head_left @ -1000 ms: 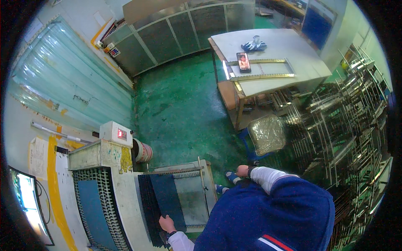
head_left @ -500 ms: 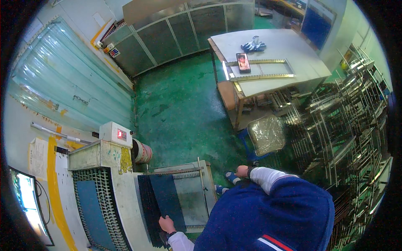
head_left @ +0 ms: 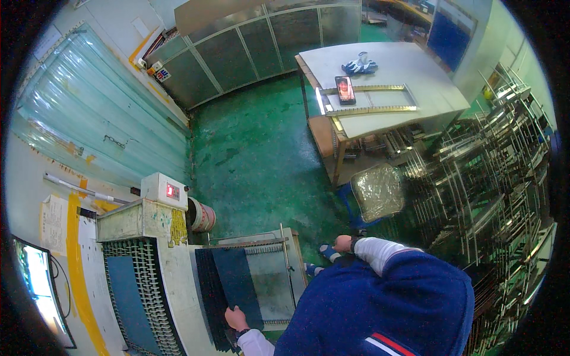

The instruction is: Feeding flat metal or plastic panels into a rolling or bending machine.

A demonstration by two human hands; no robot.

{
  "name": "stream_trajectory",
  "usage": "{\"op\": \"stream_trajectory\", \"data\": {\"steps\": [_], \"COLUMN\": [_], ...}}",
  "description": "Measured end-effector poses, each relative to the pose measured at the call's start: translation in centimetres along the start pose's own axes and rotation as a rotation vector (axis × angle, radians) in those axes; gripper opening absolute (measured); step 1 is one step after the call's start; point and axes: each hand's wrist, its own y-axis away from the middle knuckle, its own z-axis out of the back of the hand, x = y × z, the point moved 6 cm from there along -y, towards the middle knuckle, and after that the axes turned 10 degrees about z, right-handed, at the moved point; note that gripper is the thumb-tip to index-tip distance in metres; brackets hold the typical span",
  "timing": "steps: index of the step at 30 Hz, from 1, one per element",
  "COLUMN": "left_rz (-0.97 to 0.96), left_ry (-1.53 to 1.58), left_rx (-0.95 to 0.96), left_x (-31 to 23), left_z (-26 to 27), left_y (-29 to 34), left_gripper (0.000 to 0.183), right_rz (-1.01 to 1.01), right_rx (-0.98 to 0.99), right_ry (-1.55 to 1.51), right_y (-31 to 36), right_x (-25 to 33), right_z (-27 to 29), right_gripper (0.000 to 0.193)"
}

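Observation:
My left hand (head_left: 236,319) rests at the near edge of a dark blue panel (head_left: 237,285), fingers curled over its rim. The panel lies on the grey outfeed tray (head_left: 274,283) of a machine, beside a stack of black ribbed sheets (head_left: 208,291). Held out at my side, my right hand (head_left: 342,242) has its fingers curled and nothing in it, with a watch on the wrist. It hangs over the green floor (head_left: 255,154), just right of the tray's metal rail (head_left: 285,255). My blue top hides the lower arms.
A mesh conveyor (head_left: 133,296) with a control box (head_left: 164,190) stands on my left, and a monitor (head_left: 35,279) is at the far left. A table (head_left: 409,71) carries a phone (head_left: 344,90), gloves (head_left: 358,65) and metal frames. Racks of metal frames (head_left: 487,178) and a plastic-wrapped seat (head_left: 377,191) fill the right.

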Motion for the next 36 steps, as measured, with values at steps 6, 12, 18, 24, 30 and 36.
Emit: {"op": "stream_trajectory", "data": {"steps": [6, 12, 18, 24, 30, 36], "left_rz": [-0.027, -0.052, 0.008, 0.003, -0.032, -0.028], "left_ry": [-0.032, -0.03, 0.036, 0.016, 0.048, 0.02], "left_rx": [-0.04, -0.072, 0.058, 0.057, 0.025, 0.022], "left_x": [0.3, -1.0, -0.8, -0.5, -0.7, 0.6], "left_z": [0.0, 1.1, 1.0, 0.5, 0.6, -0.7], "left_y": [0.0, 0.8, 0.8, 0.4, 0.4, -0.7], "left_gripper": [0.03, 0.027, 0.039, 0.038, 0.037, 0.034], "right_rz": [-0.016, -0.014, 0.006, 0.03, 0.018, 0.053], "right_rx": [-0.011, -0.013, -0.027, -0.013, -0.016, -0.01], "right_ry": [0.019, 0.053, 0.007, 0.036, 0.022, 0.034], "right_y": [-0.1, 0.1, 0.4, 0.2, 0.1, 0.2], "right_x": [0.1, 0.0, 0.4, 0.4, 0.5, 1.2], "right_z": [0.1, 0.2, 0.8, 0.9, 1.1, 1.5], "right_gripper": [0.036, 0.037, 0.036, 0.034, 0.033, 0.032]}}
